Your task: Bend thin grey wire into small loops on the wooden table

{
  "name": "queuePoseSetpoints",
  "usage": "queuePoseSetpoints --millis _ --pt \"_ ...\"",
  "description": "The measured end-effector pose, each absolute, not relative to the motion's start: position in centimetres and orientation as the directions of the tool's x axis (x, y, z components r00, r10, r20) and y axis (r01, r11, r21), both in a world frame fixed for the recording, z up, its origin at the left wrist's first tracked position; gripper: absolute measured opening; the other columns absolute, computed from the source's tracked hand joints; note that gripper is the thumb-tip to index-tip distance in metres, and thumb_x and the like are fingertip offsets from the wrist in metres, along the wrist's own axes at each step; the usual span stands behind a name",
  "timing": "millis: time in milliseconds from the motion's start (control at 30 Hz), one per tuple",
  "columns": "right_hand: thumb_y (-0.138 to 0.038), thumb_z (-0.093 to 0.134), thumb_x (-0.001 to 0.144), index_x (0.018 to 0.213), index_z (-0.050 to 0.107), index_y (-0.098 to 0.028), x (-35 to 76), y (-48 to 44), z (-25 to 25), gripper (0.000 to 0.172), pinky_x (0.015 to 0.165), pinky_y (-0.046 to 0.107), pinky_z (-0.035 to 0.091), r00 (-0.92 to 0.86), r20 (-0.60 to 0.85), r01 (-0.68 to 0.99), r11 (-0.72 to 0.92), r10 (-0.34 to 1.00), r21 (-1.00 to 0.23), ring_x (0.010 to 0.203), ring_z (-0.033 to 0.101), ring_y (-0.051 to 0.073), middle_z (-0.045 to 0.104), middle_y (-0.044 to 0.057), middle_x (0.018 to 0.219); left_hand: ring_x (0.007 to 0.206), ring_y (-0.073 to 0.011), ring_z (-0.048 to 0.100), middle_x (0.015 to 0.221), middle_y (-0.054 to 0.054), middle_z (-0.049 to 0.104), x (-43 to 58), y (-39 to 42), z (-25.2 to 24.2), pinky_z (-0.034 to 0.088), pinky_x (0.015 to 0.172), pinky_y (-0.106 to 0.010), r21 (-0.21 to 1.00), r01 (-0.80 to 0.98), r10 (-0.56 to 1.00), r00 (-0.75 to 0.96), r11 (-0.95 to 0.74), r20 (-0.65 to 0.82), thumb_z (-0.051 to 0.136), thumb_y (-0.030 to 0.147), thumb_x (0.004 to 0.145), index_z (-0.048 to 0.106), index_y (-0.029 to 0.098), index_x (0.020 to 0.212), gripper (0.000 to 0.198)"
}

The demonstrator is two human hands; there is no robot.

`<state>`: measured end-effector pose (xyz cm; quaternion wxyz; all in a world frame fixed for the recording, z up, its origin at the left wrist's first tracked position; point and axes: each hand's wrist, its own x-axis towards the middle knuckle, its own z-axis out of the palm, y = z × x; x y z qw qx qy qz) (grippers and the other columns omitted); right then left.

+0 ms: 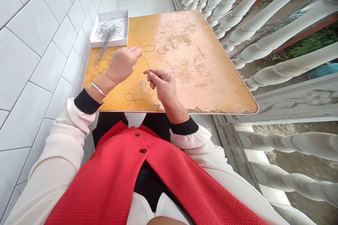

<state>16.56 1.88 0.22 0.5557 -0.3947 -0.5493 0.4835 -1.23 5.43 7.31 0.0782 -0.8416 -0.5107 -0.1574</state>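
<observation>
A thin dark wire (147, 62) curves between my two hands above the table. My left hand (123, 64) is closed at the wire's upper end, its fingertips pressed together; the back of the hand hides part of the grip. Lower and to the right, my right hand (165, 85) pinches the same wire between thumb and forefinger. Below the pinch, a wire loop (145, 92) hangs or lies near a small silvery heap of tiny pieces (143, 83). A second small heap (156, 106) sits at the table's near edge. Another twisted wire loop (131, 97) lies to the left.
A white open box (124, 42) stands at the table's far left, with a tangled wire bundle (107, 33) spilling over its front. Several wire loops (161, 46) lie farther back, and more lie left. The worn table (211, 77) sits between a tiled wall (34, 42) and a white balustrade (266, 74).
</observation>
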Motion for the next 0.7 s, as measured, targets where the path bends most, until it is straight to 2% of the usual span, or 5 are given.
queuePoseSetpoints --millis 100,200,300,533,700 --pt "-0.029 0.07 0.086 0.084 0.078 -0.018 16.7 1.8 0.3 0.014 0.044 0.022 0.03 -0.051 0.228 -0.088 0.223 0.972 -0.971 0.044 0.036 0.003 0.054 -0.005 0.06 0.08 -0.0264 0.059 0.088 -0.011 0.067 -1.5 5.9 6.5 0.039 0.068 -0.039 0.015 0.87 0.807 0.45 -0.493 0.383 0.039 0.022 0.097 0.056 0.025 0.086 0.021" --pt "-0.03 0.07 0.086 0.084 0.078 -0.018 17.0 1.8 0.3 0.015 0.045 0.022 0.031 -0.048 0.23 -0.057 0.227 0.972 -0.972 0.045 0.036 0.003 0.055 -0.004 0.061 0.081 -0.0255 0.06 0.074 -0.008 0.06 -2.2 6.7 5.7 0.043 0.068 -0.037 0.167 0.775 0.742 0.484 -0.61 0.464 0.048 0.035 0.096 0.053 0.026 0.076 0.022" --pt "-0.03 0.07 0.087 0.085 0.079 -0.018 16.9 1.8 0.2 0.015 0.045 0.022 0.032 -0.032 0.238 -0.067 0.236 0.971 -0.97 0.045 0.037 0.003 0.056 -0.004 0.061 0.085 -0.0265 0.063 0.072 -0.007 0.058 -2.3 7.0 5.4 0.047 0.073 -0.038 0.281 0.726 0.75 0.467 -0.628 0.468 0.053 0.039 0.094 0.052 0.026 0.073 0.024" --pt "-0.036 0.07 0.089 0.087 0.078 -0.019 16.1 1.9 0.1 0.019 0.047 0.022 0.037 -0.018 0.274 -0.031 0.274 0.961 -0.961 0.046 0.037 0.004 0.055 -0.005 0.062 0.08 -0.0257 0.06 0.081 -0.008 0.062 -0.3 5.0 6.7 0.04 0.072 -0.039 0.108 0.893 0.854 0.373 -0.436 0.362 0.05 0.026 0.094 0.04 0.025 0.072 0.024" --pt "-0.041 0.067 0.09 0.089 0.077 -0.02 15.8 2.3 -0.5 0.023 0.048 0.023 0.04 0.06 0.309 0.033 0.308 0.949 -0.951 0.046 0.04 0.005 0.058 -0.004 0.065 0.061 -0.02 0.049 0.061 -0.002 0.052 0.1 5.3 6.4 0.036 0.064 -0.039 0.322 0.831 0.838 0.277 -0.455 0.469 0.06 0.035 0.09 0.032 0.026 0.061 0.041"
